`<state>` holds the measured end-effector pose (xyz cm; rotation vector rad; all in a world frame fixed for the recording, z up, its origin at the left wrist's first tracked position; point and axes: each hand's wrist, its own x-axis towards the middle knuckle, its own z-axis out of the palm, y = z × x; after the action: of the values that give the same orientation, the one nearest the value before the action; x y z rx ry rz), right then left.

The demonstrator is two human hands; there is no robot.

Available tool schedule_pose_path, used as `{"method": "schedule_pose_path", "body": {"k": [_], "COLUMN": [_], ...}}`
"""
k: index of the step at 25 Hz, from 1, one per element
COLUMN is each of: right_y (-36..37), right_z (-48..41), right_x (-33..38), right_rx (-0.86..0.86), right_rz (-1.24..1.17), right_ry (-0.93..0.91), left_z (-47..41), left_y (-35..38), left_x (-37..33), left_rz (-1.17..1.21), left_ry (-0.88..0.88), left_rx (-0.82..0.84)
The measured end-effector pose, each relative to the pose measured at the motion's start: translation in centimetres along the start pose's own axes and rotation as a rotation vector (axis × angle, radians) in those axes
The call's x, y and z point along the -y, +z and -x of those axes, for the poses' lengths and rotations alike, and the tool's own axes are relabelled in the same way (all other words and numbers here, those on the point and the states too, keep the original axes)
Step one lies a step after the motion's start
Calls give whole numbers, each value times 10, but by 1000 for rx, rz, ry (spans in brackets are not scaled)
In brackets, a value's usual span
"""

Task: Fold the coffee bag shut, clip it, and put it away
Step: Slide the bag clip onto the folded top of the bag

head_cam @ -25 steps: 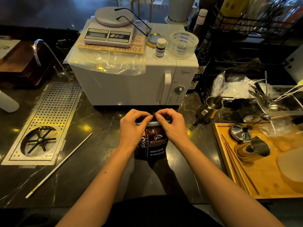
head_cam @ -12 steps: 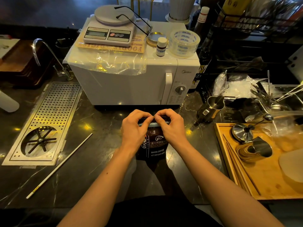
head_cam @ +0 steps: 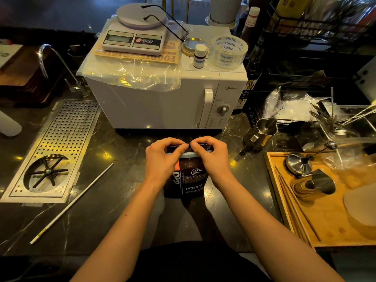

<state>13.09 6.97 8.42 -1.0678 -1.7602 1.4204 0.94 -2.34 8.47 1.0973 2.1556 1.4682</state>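
Observation:
A dark coffee bag (head_cam: pixel 191 180) with white print stands upright on the black counter, just in front of the microwave. My left hand (head_cam: pixel 162 159) and my right hand (head_cam: pixel 211 157) both pinch its folded top edge, thumbs and forefingers meeting in the middle. A thin pale blue strip (head_cam: pixel 188 155), perhaps a clip, runs across the bag right under my fingers. The hands hide the fold itself.
A white microwave (head_cam: pixel 162 98) stands behind the bag with a scale (head_cam: pixel 134 37) and a tape roll (head_cam: pixel 228 51) on top. Left: a perforated metal drain grid (head_cam: pixel 61 143) and a white rod (head_cam: pixel 71 204). Right: a steel pitcher (head_cam: pixel 262 133) and a wooden tray (head_cam: pixel 289 216) with metal tools.
Both hands stay pinched on the bag's top. The bag and hands sit slightly nearer the microwave in the picture, partly from a small head shift.

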Motion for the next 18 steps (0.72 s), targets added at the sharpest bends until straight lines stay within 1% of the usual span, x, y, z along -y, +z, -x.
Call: {"method": "schedule_pose_path", "body": {"k": [2, 5, 11, 15, 18], "right_y": [0, 0, -3, -5, -6], "right_z": [2, 2, 7, 12, 13], "right_x": [0, 2, 1, -2, -2], "right_rx": [-21, -40, -41, -44, -100], "right_rz": [-38, -78, -98, -160, -239], "right_ry": [31, 85, 124, 120, 187], "left_z": [0, -2, -1, 3, 4], "left_y": [-2, -5, -14, -13, -11], "left_x": [0, 0, 1, 2, 1], "left_rz": [117, 248, 336, 374, 428], "left_ry": [-104, -230, -311, -346, -386], "left_rx": [9, 83, 190, 157, 112]}}
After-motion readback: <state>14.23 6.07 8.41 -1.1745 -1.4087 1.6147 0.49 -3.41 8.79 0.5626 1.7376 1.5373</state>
